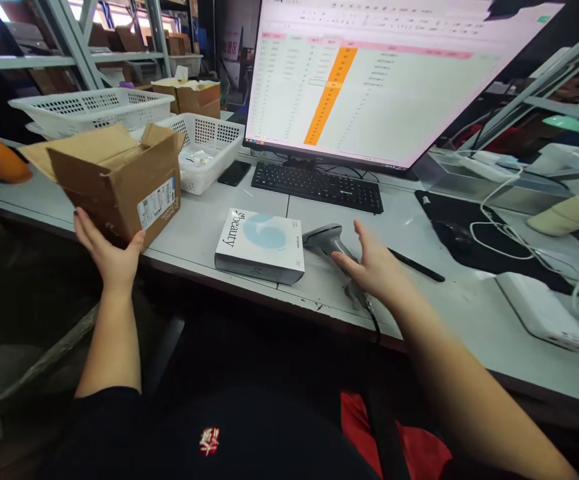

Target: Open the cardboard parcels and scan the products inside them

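My left hand grips the lower corner of an open brown cardboard box with a white label, holding it tilted at the table's front edge. A white flat box printed "Beauty" lies on the grey table between my hands. My right hand has its fingers spread and rests over the handle of a grey barcode scanner, which lies on the table just right of the white box. Its cable runs off the front edge.
A black keyboard and a large monitor showing a spreadsheet stand behind. White mesh baskets sit at the back left, a black phone beside them. A black pen, mouse pad, white cables and a white power bank lie to the right.
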`<action>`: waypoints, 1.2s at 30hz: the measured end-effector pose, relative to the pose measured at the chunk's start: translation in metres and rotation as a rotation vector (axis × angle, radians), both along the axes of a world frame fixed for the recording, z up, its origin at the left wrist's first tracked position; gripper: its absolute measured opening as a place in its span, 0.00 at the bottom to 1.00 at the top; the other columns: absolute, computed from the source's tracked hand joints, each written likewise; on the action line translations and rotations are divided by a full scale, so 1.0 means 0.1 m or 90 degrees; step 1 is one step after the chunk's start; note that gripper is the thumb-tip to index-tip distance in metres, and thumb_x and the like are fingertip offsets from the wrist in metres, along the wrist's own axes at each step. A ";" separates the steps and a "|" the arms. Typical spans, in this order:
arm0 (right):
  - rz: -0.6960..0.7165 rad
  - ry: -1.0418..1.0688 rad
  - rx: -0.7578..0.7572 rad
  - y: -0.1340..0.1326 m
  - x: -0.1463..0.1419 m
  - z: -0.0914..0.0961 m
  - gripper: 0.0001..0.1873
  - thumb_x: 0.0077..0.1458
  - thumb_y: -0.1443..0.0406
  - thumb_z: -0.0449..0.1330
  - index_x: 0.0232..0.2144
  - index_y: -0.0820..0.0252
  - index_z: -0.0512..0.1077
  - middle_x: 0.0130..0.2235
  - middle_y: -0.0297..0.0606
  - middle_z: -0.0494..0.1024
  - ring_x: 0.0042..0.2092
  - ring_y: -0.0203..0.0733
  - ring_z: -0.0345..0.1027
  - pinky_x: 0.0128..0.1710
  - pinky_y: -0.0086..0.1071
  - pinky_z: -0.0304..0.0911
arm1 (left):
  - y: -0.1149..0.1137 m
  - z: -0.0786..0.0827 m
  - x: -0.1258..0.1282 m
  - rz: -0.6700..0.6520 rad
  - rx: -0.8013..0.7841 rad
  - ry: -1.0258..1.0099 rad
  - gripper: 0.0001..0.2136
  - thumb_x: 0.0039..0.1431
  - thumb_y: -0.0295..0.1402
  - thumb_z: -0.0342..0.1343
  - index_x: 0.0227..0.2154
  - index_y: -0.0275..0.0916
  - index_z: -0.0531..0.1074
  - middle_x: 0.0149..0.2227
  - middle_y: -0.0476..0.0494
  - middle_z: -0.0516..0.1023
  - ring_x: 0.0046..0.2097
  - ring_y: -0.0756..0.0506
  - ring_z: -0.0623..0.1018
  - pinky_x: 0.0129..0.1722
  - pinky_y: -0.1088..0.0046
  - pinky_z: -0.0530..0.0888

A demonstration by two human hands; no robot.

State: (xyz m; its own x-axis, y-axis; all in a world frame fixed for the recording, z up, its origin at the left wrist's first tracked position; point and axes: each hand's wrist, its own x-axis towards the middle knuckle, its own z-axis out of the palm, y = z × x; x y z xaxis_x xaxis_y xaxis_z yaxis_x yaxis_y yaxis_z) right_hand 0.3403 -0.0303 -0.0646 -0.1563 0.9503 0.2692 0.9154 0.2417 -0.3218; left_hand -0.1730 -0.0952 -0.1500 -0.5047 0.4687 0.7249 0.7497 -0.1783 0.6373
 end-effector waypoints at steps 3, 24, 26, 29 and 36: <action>0.070 0.058 0.160 -0.34 -0.29 -0.07 0.40 0.68 0.53 0.54 0.76 0.61 0.54 0.68 0.55 0.69 0.68 0.62 0.66 0.65 0.60 0.65 | -0.04 0.02 0.29 0.013 0.115 0.125 0.51 0.58 0.43 0.71 0.75 0.39 0.44 0.78 0.35 0.43 0.78 0.28 0.43 0.78 0.43 0.42; -0.051 -0.015 -0.067 -0.09 -0.19 0.11 0.49 0.63 0.47 0.59 0.76 0.66 0.52 0.53 0.58 0.82 0.52 0.69 0.78 0.50 0.59 0.73 | -0.03 0.04 1.51 -0.414 -0.127 -0.414 0.35 0.39 0.41 0.76 0.51 0.40 0.69 0.46 0.43 0.78 0.47 0.43 0.80 0.49 0.68 0.79; -0.050 0.013 -0.196 0.06 -0.07 0.00 0.52 0.61 0.47 0.60 0.77 0.66 0.50 0.37 0.47 0.85 0.41 0.62 0.80 0.42 0.51 0.75 | -0.06 0.11 1.56 -0.491 -0.117 -0.551 0.33 0.39 0.42 0.77 0.48 0.41 0.71 0.46 0.43 0.80 0.46 0.44 0.81 0.46 0.70 0.80; -0.058 0.062 -0.164 0.01 -0.03 -0.09 0.50 0.59 0.51 0.59 0.76 0.66 0.53 0.30 0.42 0.82 0.37 0.59 0.79 0.40 0.48 0.73 | -0.08 0.19 1.62 -0.622 -0.176 -0.767 0.33 0.43 0.50 0.76 0.48 0.40 0.72 0.45 0.40 0.82 0.42 0.41 0.83 0.37 0.68 0.82; 0.025 0.382 -0.092 -0.70 -0.21 0.08 0.45 0.57 0.56 0.60 0.74 0.53 0.54 0.50 0.45 0.82 0.38 0.53 0.79 0.36 0.45 0.77 | 0.00 0.23 1.69 -0.683 -0.200 -0.869 0.32 0.45 0.49 0.77 0.48 0.38 0.73 0.42 0.40 0.84 0.37 0.40 0.84 0.36 0.66 0.82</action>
